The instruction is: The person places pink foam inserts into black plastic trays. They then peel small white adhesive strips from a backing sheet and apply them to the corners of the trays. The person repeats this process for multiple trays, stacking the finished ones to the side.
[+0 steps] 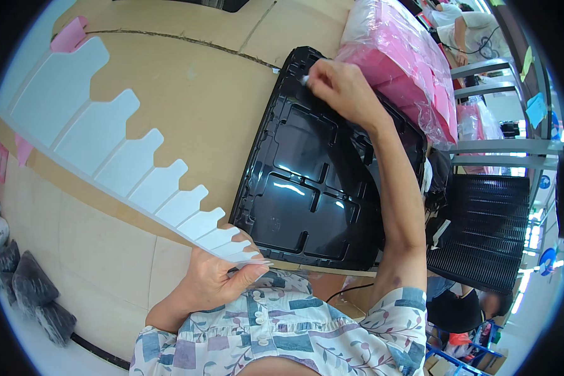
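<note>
In my left hand (216,272) is the near end of a long white strip (128,160) with rounded tabs and notches along one edge. Thumb and fingers close on it, and the strip reaches away to the far left above the table. My right hand (344,91) hovers over the far end of a black plastic tray (304,210), its fingers pinched together. A small white bit (305,80) shows at those fingertips, blurred and too small to name. Moulded compartments divide the shiny tray, and the right forearm hides part of its right side.
Pink items wrapped in clear plastic (407,69) lie beyond the tray's right side. The tan tabletop (200,94) has a dark seam across it. Dark bags (34,282) rest on the floor at left. A black ribbed panel (479,225) and other people are at right.
</note>
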Demonstrator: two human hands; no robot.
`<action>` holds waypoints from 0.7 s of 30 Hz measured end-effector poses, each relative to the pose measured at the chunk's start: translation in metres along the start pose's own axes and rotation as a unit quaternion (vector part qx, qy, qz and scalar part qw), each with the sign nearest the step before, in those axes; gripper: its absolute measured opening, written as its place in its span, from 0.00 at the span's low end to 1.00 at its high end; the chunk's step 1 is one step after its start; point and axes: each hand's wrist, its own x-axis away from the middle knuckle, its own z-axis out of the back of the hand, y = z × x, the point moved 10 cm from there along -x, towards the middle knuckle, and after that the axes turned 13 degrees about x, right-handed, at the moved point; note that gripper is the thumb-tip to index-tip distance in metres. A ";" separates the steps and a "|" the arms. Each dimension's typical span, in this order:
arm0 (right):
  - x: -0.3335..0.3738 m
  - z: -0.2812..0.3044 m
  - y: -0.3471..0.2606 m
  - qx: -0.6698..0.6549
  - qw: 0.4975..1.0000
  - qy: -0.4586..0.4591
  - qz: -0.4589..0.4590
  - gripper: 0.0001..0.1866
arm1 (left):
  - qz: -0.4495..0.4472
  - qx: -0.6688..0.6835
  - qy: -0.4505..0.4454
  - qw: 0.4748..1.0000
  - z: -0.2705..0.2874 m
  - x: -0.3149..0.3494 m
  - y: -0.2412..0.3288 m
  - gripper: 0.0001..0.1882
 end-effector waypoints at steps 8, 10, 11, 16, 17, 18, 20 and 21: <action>0.026 0.018 0.046 -0.501 0.840 0.024 -0.206 0.04 | -0.013 0.003 0.000 1.000 0.000 0.004 0.000 0.05; 0.041 0.014 0.031 -0.484 0.853 -0.033 -0.194 0.05 | -0.022 0.000 0.007 1.000 -0.001 0.005 -0.003 0.06; 0.050 0.013 0.020 -0.463 0.861 -0.043 -0.205 0.06 | -0.026 -0.007 0.013 1.000 0.001 0.007 -0.002 0.06; 0.164 0.054 -0.038 -0.440 0.861 -0.006 -0.256 0.05 | 0.082 0.186 0.125 0.971 0.020 0.020 -0.020 0.07; 0.205 0.070 -0.042 -0.429 0.853 0.057 -0.293 0.07 | 0.057 0.231 0.146 0.960 0.024 0.020 -0.018 0.07; 0.243 0.084 -0.052 -0.416 0.833 0.116 -0.346 0.15 | 0.032 0.271 0.171 0.947 0.031 0.023 -0.017 0.07; 0.346 0.102 -0.049 -0.373 0.798 0.172 -0.441 0.14 | -0.007 0.244 0.181 0.953 0.040 0.025 -0.010 0.08; 0.392 0.115 -0.051 -0.344 0.824 0.193 -0.407 0.11 | 0.001 0.243 0.188 0.952 0.041 0.024 -0.011 0.08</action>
